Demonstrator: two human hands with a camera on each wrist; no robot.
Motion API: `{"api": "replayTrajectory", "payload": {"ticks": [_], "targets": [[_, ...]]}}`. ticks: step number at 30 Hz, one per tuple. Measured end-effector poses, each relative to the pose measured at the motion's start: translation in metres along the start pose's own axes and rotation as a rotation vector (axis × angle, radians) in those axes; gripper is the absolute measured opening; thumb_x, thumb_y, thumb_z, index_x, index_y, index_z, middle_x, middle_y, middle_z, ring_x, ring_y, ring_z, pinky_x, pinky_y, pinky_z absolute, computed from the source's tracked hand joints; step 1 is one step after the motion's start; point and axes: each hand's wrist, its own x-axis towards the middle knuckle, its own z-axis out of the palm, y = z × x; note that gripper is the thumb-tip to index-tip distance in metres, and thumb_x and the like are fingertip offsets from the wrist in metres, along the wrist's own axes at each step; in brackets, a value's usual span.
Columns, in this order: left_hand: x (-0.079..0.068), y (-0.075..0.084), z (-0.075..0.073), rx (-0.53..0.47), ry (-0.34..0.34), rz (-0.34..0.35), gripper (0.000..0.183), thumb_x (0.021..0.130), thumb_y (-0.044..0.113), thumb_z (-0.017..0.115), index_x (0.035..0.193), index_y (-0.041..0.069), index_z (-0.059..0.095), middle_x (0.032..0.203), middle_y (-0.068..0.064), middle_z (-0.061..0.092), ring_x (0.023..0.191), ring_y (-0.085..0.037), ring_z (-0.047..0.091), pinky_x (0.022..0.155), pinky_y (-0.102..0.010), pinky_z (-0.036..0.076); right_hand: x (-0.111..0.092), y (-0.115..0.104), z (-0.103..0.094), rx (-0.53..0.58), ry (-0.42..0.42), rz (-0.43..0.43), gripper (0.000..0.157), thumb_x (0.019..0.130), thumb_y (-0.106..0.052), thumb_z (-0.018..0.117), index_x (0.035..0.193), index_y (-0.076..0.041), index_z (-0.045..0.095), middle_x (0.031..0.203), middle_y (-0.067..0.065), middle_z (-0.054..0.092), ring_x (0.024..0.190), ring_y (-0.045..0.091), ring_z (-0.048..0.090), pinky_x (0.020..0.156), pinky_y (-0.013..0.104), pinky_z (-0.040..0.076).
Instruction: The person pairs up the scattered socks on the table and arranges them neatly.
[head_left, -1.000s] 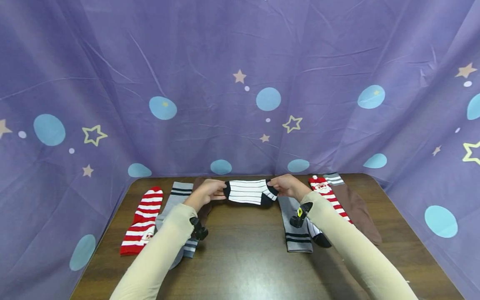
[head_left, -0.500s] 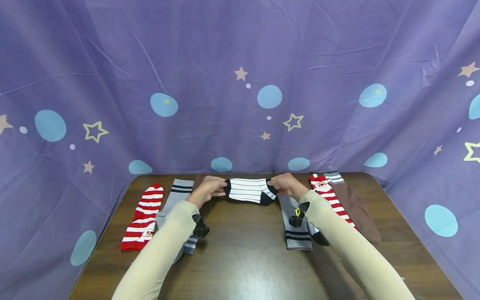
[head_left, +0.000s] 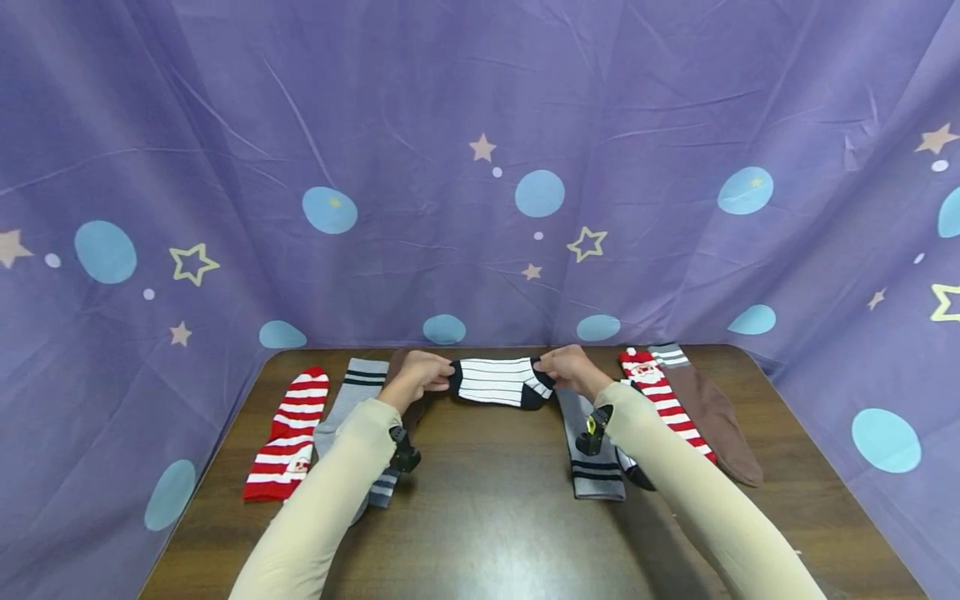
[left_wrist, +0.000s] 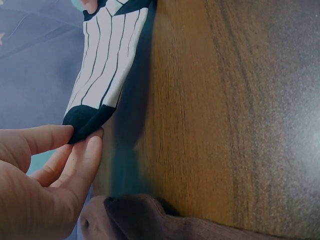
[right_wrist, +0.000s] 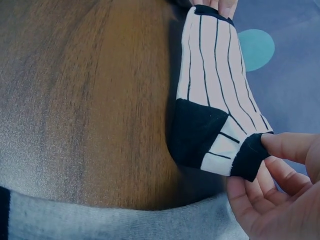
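A white ankle sock (head_left: 491, 382) with thin black stripes and black toe, heel and cuff is stretched sideways between both hands near the table's far edge. My left hand (head_left: 422, 375) pinches its black toe (left_wrist: 90, 121) between thumb and fingers. On the other end, my right hand (head_left: 572, 369) pinches the black cuff (right_wrist: 249, 157). In the wrist views the sock hangs above the wood, apart from it. A brown sock (left_wrist: 145, 217) lies below the left hand, and a grey sock (right_wrist: 120, 222) with black bands lies below the right.
On the left of the wooden table (head_left: 480, 508) lie a red-and-white striped sock (head_left: 288, 437) and a grey sock (head_left: 358, 387). To the right are another red striped sock (head_left: 667, 404), a brown sock (head_left: 716, 421) and a partly hidden black-and-white sock (head_left: 636, 473). A purple curtain (head_left: 450, 108) stands behind.
Both hands keep hold of the striped ankle sock in nearly the same place. The head view has tilted slightly; the socks on the table have not moved.
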Motion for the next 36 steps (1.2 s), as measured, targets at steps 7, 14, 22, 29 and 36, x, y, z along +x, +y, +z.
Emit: {"api": "replayTrajectory", "payload": {"ticks": [7,14,22,29,36], "targets": [[0.000,-0.001,-0.002,0.044,0.027,0.003,0.028,0.089,-0.006,0.069,0.116,-0.010,0.069,0.091,-0.012,0.073,0.063,-0.013,0.064,0.069,-0.028,0.063,-0.001,0.001,0.003,-0.078,0.051,-0.030,0.025,0.089,-0.004,0.073,0.111,0.008,0.068,0.073,-0.002,0.066,0.069,0.011,0.062,0.066,0.031,0.058],[0.000,-0.001,-0.001,0.135,0.035,0.043,0.022,0.088,-0.004,0.070,0.109,-0.009,0.072,0.086,-0.013,0.075,0.055,-0.010,0.063,0.056,-0.023,0.059,0.002,0.001,0.002,-0.182,0.105,-0.060,0.018,0.084,-0.007,0.080,0.097,0.003,0.074,0.085,0.009,0.071,0.073,0.019,0.062,0.070,0.039,0.061],[0.005,-0.005,-0.002,0.155,0.072,0.053,0.018,0.086,-0.006,0.071,0.103,-0.010,0.073,0.078,-0.010,0.073,0.053,-0.010,0.063,0.056,-0.023,0.059,-0.001,0.003,0.008,-0.280,0.171,-0.119,0.017,0.086,-0.010,0.080,0.096,0.003,0.076,0.082,0.005,0.071,0.070,0.012,0.061,0.059,0.026,0.053],[0.012,-0.010,0.000,0.204,0.108,0.063,0.015,0.083,-0.007,0.072,0.099,-0.009,0.075,0.077,-0.010,0.074,0.054,-0.012,0.065,0.062,-0.029,0.062,-0.002,0.004,0.010,-0.366,0.187,-0.180,0.016,0.085,-0.011,0.081,0.093,0.002,0.076,0.083,0.005,0.072,0.066,0.012,0.059,0.056,0.022,0.047],[0.011,-0.008,0.002,0.380,0.134,0.086,0.012,0.083,-0.003,0.073,0.095,-0.006,0.077,0.075,-0.012,0.075,0.056,-0.013,0.068,0.063,-0.031,0.062,0.002,0.009,0.013,-0.459,0.224,-0.226,0.015,0.082,-0.013,0.082,0.085,0.000,0.076,0.067,-0.004,0.062,0.061,0.010,0.052,0.056,0.022,0.041]]}}
